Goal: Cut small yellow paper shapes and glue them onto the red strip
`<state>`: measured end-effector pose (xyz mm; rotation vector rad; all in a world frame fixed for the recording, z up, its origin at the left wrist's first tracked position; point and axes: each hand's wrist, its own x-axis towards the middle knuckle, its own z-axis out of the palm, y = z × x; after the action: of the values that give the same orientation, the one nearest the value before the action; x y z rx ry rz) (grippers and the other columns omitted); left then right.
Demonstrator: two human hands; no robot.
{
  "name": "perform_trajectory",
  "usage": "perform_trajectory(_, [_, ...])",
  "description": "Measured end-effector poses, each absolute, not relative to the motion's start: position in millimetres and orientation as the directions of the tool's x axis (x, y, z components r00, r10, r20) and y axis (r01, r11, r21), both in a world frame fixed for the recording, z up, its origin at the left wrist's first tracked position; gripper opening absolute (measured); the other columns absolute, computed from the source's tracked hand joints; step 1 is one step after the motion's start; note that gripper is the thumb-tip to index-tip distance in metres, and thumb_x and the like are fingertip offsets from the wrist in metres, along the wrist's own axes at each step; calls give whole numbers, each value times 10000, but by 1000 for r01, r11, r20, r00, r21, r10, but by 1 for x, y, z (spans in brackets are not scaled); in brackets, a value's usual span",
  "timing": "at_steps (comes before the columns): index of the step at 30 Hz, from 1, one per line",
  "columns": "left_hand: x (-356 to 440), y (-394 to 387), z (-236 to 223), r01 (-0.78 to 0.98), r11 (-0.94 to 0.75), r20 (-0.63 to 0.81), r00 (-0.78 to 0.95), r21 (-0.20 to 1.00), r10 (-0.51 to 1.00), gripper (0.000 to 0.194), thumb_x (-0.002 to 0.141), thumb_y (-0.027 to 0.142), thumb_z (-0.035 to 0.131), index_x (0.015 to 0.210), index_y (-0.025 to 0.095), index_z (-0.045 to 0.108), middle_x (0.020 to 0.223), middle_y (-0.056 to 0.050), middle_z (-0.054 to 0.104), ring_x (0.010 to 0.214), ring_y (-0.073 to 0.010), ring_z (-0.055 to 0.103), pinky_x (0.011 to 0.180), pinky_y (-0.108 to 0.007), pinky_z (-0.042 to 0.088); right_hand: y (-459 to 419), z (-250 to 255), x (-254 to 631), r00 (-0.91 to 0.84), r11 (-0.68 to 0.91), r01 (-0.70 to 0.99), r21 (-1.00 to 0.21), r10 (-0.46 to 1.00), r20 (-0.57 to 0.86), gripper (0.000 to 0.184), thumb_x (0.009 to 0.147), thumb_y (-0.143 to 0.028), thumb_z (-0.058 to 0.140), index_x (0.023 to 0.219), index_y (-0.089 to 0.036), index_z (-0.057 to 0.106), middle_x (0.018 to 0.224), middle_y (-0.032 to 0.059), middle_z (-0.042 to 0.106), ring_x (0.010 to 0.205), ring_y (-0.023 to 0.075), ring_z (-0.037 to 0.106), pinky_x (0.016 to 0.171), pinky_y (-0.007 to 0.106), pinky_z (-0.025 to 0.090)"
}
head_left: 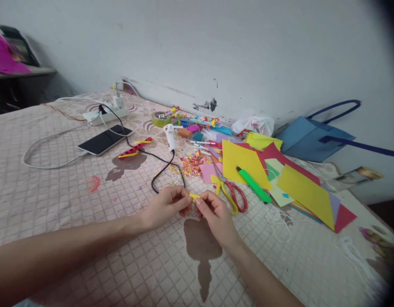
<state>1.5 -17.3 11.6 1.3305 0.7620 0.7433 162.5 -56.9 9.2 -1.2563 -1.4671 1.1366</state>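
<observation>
Between my two hands is a small strip of yellow paper [194,196], pinched at both ends. My left hand [171,202] grips its left end with thumb and fingers, and my right hand [216,213] grips the right end. Just beyond my right hand lie scissors with red and yellow handles [237,196]. A white glue gun [169,137] stands farther back, its black cord running toward my left hand. Small colourful paper scraps [193,164] are scattered past my fingers.
Yellow paper sheets [241,164], a green cutter [253,184] and white string [278,217] lie to the right. A blue bag [312,138] leans by the wall. On the left are a tablet-like device [104,140], a power strip [105,115] and a red-and-yellow strip [135,148].
</observation>
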Motion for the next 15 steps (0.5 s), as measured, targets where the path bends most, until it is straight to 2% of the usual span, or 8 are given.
perform_trajectory(7, [2,-16,11,-32,109,-75,530,994,844,275,781,383,589,686,132,528,585,12,568,541,-90,523,540,-218,425,-57,11,163,-79,71,194,-978,995,57,276,895,-395,436,726,-191,511,633,-17,499,541,114,454,499,231,385])
perform_trajectory(15, [2,-17,11,67,73,-99,597,995,796,268,765,376,608,685,126,551,582,1,589,539,-94,540,515,-204,411,-58,13,165,-72,128,303,-944,991,112,238,867,-358,493,702,-188,518,580,-40,441,518,104,401,471,215,333])
